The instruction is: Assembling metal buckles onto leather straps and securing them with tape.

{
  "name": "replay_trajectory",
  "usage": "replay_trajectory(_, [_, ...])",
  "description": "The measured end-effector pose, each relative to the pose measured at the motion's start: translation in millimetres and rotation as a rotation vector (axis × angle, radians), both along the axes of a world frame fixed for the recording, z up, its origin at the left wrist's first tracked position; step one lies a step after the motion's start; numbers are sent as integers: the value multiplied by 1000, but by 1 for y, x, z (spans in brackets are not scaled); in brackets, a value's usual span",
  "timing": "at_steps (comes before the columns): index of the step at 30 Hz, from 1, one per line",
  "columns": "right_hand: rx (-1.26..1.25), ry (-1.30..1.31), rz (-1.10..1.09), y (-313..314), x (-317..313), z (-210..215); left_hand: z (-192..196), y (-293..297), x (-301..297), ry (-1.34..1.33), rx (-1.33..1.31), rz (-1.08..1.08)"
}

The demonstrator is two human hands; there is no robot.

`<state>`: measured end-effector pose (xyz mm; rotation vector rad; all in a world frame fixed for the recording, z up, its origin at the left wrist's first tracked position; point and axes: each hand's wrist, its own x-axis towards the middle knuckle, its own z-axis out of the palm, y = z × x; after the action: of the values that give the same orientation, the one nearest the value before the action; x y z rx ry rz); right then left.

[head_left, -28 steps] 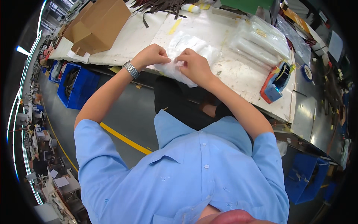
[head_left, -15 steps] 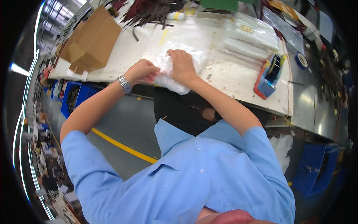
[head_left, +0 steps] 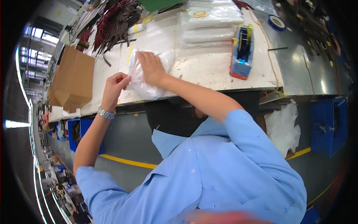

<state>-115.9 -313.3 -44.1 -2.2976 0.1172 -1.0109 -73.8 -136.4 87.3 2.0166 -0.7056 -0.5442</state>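
Head view: 0.9 s ago the fingertips of both hands met at the near part of the bag (head_left: 141, 84); now the 2 hands do different work. The right hand (head_left: 151, 69) is spread over the top of the bag, as it was 0.5 s ago, while the left hand (head_left: 115, 87) is at the bag's left edge. The view has also swung, so the dispenser (head_left: 242, 59) shows nearer the middle. My reading is that the right hand now steadies or flattens the bag, leaving the left free to deal with its edge.

The left thumb and forefinger are pinched together, apparently on a bit of film, with the other fingers curled in. The right fingers are straight and close together, pressing down from above and not clenched; I cannot tell what the right thumb does.

The bag lies on the table (head_left: 205, 69), right at its near edge, between the box (head_left: 76, 74) on the left and the packs (head_left: 212, 22) on the right, touching neither. It is whitish, thin and shiny, creased all over and slumped, partly see-through. What is inside, if anything, cannot be told.
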Motion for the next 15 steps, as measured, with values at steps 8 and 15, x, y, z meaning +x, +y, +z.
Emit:
replay_trajectory(8, [-9, 190, 233, -13, -6, 23, -3, 7, 32, 555, 238, 93])
replay_trajectory(15, [-23, 78, 219, -25, 7, 7, 11, -41, -1, -46, 199, 9])
